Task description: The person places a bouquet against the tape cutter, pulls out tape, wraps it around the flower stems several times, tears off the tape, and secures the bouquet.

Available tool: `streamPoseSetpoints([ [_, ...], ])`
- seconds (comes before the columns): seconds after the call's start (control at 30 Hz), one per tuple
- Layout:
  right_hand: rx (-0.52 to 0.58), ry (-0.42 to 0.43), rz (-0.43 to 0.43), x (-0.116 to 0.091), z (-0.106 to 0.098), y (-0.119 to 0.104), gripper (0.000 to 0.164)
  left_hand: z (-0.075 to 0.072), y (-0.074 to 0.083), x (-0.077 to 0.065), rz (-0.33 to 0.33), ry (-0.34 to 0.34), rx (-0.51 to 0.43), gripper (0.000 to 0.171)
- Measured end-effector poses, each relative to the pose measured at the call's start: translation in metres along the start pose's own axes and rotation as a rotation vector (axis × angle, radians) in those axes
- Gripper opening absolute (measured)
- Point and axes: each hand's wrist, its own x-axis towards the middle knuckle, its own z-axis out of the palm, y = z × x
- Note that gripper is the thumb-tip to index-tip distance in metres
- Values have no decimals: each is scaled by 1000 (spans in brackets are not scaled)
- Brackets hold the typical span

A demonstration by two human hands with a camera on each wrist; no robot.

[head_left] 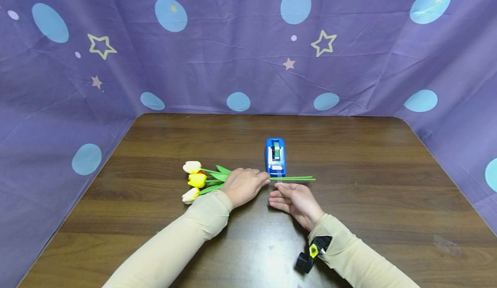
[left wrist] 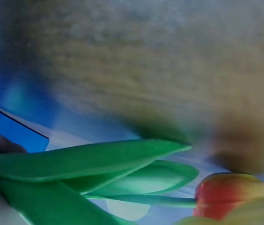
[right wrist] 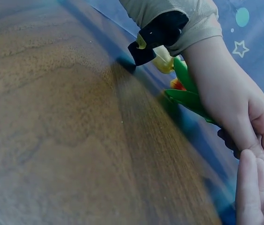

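Note:
My left hand (head_left: 244, 186) lies over a small bunch of artificial tulips (head_left: 197, 180) and grips their stems just past the leaves. White and yellow blooms point left; the bare green stems (head_left: 299, 178) stick out to the right. A red-and-yellow tulip (left wrist: 221, 192) and green leaves (left wrist: 76, 161) show in the left wrist view. Behind the stems stands a blue tape dispenser (head_left: 268, 156). A short strip of clear tape (head_left: 279, 176) reaches from its front across the stems to my right hand (head_left: 297, 201), whose thumb and forefinger pinch the end.
The brown wooden table (head_left: 349, 158) carries a shiny glare near its front. A translucent patch (head_left: 446, 245) lies at the right. A purple curtain (head_left: 248, 63) with stars and dots surrounds the table's back and sides. A black strap mount (head_left: 314, 253) sits on the right wrist.

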Motion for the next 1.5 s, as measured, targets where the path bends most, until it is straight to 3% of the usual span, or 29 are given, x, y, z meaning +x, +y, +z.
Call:
streamPoseSetpoints([
  [0.5,16,-5,18,4,-5,-4,23,-5,2,0,18,-20,-52,20],
  [1.5,95,1,5,10,-7,-3,25,-3,1,-1,33,-16,-51,20],
])
